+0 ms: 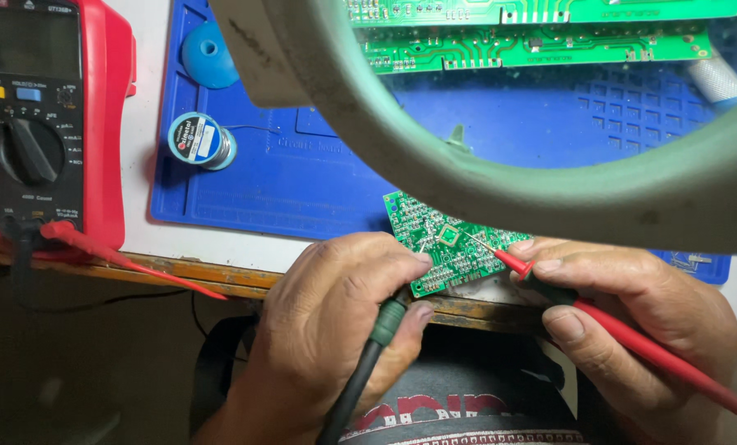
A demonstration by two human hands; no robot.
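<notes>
Your surface [150,247]: white top, worn wooden front edge. Blue work mat [302,177] lies flat across its middle. Red multimeter [47,124] sits at your left, just beside mat. Small green circuit board [446,243] rests at near edge, overlapping mat's front border.

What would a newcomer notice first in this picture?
Low in the middle, the left hand and right hand press a black probe and a red probe onto a small green circuit board. A red multimeter stands at the far left, and a big magnifier ring curves across the top.
</notes>
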